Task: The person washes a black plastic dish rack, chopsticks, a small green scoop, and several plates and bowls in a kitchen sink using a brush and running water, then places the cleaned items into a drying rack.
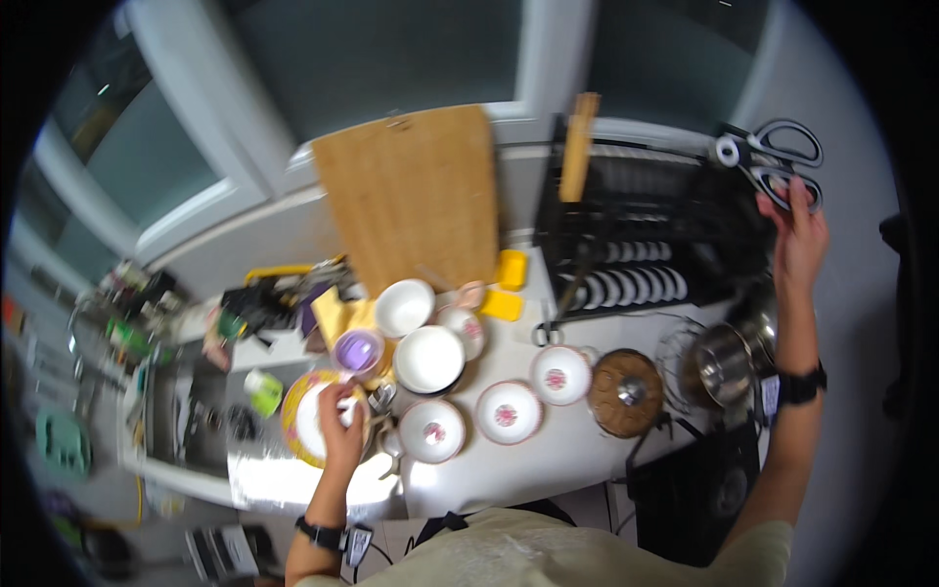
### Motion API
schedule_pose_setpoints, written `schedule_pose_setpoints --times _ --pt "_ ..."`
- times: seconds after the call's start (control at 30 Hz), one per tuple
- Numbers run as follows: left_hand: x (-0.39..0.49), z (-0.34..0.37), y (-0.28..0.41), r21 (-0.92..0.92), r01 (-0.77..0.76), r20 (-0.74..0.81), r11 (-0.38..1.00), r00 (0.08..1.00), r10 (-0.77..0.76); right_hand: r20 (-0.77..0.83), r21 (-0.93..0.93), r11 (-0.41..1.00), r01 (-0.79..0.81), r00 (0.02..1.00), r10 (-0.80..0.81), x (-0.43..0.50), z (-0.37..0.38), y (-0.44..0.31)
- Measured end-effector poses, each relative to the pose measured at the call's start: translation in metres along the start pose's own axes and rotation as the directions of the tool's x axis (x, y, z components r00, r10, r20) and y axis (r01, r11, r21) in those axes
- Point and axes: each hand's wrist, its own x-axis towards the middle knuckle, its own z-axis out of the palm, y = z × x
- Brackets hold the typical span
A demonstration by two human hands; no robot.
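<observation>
Far to the right, my right hand [799, 235] grips the lower handle loop of the grey-and-black kitchen scissors [786, 143]. They are at the top right end of the black dish rack [616, 213]; their blades cannot be made out. My left hand [342, 429] is over a white plate with a yellow patterned rim [293, 418]. Its fingers are bent, and a white patch shows between them; whether it holds something is unclear. Close by are a purple container [358, 351] and a white bowl with a flower motif [433, 431].
More bowls [508, 412] stand along the white counter [513, 469]. A wooden cutting board [411, 191] leans at the back. To the right are a brown lidded pot [625, 392], a steel pot [722, 365] and a black cooktop [697, 491]. A sink [187, 440] lies left.
</observation>
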Motion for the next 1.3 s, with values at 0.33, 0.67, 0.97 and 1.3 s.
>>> schedule_pose_setpoints --times 0.33,0.67,0.97,1.3 --pt "-0.009 -0.035 0.006 0.146 0.068 -0.062 0.987 0.996 -0.059 0.592 0.195 0.864 -0.464 0.758 0.274 -0.129 0.236 0.021" --pt "-0.078 -0.145 -0.053 0.040 0.209 -0.256 0.977 0.947 -0.192 0.839 0.169 0.912 -0.375 0.539 0.066 -0.259 0.518 0.081" --pt "-0.121 -0.216 -0.111 -0.021 0.394 -0.376 0.919 0.849 -0.372 0.862 0.042 0.949 -0.313 0.491 0.123 -0.298 0.587 0.102" --pt "-0.107 -0.221 -0.127 -0.084 0.350 -0.303 0.933 0.883 -0.358 0.868 -0.070 0.954 -0.292 0.454 0.203 -0.282 0.598 0.098"
